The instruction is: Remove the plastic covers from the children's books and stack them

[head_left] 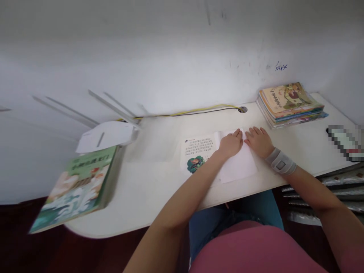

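An open book (199, 151) lies on the white desk (148, 189), its left page showing printed text and a small green picture. My left hand (231, 144) rests on the book's right page near the spine, fingers held loosely together and flat. Beside it my right hand (258, 141) lies flat on the same white page, fingers stretched forward. A grey band (280, 162) wraps my right wrist. Neither hand holds anything.
A stack of picture books (291, 104) sits at the desk's far right by the wall. A green-covered book stack (78, 187) overhangs the left edge. A white router (106, 134) with antennas stands at the back left; a yellow cable (193, 111) runs along the wall.
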Tool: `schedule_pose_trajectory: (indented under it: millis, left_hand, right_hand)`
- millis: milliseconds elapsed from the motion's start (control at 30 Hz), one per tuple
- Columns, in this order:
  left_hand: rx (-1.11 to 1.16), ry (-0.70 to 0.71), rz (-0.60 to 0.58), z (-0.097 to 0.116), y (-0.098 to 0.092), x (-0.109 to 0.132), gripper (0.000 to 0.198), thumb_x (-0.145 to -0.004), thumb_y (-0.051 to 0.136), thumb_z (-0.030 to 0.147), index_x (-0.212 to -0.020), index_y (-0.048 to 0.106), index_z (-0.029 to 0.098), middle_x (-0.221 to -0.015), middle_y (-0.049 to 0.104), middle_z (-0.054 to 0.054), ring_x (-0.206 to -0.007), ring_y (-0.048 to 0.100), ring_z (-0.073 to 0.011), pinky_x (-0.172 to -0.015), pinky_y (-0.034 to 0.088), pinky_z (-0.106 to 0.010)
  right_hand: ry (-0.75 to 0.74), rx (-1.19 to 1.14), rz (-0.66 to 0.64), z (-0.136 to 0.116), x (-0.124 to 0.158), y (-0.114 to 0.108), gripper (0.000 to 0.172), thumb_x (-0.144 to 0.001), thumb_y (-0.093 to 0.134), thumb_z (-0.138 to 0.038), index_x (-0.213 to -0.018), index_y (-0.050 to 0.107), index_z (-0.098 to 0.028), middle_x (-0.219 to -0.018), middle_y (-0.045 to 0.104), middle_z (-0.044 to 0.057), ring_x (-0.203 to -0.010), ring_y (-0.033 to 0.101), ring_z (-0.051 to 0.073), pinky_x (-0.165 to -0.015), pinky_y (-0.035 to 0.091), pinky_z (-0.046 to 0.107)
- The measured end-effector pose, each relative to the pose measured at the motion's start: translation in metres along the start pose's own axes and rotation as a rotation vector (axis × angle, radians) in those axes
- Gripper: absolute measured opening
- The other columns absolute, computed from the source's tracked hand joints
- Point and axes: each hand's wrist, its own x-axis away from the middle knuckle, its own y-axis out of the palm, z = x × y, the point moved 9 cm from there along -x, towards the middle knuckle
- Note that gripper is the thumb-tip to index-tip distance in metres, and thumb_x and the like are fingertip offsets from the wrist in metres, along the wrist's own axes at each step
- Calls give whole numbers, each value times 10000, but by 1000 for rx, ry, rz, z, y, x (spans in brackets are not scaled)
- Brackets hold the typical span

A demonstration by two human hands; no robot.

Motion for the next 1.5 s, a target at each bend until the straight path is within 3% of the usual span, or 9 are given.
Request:
schedule_pose_trajectory:
  millis: [133,267,500,733,967,1133,1267,1367,1500]
  left_hand:
    - [-5,4,20,0,3,0,491,-958,254,327,-1394,388,146,-1480,394,-98,-1072,594,-258,-839,508,-386]
    - [22,19,36,-1,5,0,507,-957,273,342,-1408,365,131,-1477,395,-116,-1118,572,-251,-902,480,-374]
    - [28,29,53,-1,5,1,504,-950,278,331,-1416,371,163,-1496,375,-61,-1068,590,-251,-853,507,-375]
    - [37,54,144,2,-1,7,463,-953,278,322,-1357,463,193,-1452,447,-14,-999,596,-236,-799,517,-362]
    - [49,58,161,4,-2,5,446,-959,270,308,-1338,478,202,-1440,461,-41,-979,596,-229,-754,511,-366]
    - [43,96,197,5,-3,6,437,-951,293,291,-1324,494,183,-1419,486,-51,-1022,561,-251,-828,477,-412]
    - [86,101,225,6,-5,6,436,-935,348,323,-1323,497,190,-1411,495,-51,-1224,437,-289,-992,375,-460]
    - [119,110,166,9,-4,7,463,-917,378,330,-1324,492,140,-1404,500,-76,-1317,355,-291,-1082,287,-442]
    - [180,183,58,18,-1,13,450,-923,357,339,-1309,504,160,-1398,507,-55,-1305,400,-256,-1082,308,-410]
  right_hand:
    - [51,-1,30,8,2,-2,436,-966,338,-348,-1292,532,-135,-1360,505,189,-1233,451,316,-989,318,471]
    - [-28,-66,-17,3,-1,5,478,-975,287,-414,-1340,498,-190,-1349,513,184,-1199,501,284,-950,373,407]
    - [-70,-67,2,-3,-5,8,464,-974,311,-338,-1249,546,-47,-1304,554,204,-1218,498,291,-989,373,409]
    - [-30,-38,108,-6,-4,-2,432,-954,345,-276,-1237,548,-20,-1280,570,230,-1216,508,300,-971,400,421]
    - [25,-69,121,12,-1,-22,502,-971,277,-295,-1311,466,22,-1359,499,233,-1260,468,293,-1024,367,397]
    - [-50,-121,6,14,25,3,644,-955,285,-477,-1386,379,-7,-1413,427,249,-1315,393,329,-1026,357,456]
    - [-38,-180,-43,13,38,26,694,-944,254,-532,-1395,368,-16,-1453,379,233,-1364,323,305,-1077,292,473]
    - [-21,-193,-53,14,38,30,702,-943,254,-527,-1405,348,-7,-1466,355,236,-1375,307,297,-1085,280,468]
    - [-17,-185,-42,14,36,28,689,-944,258,-522,-1411,347,-23,-1463,360,236,-1371,316,295,-1082,281,470]
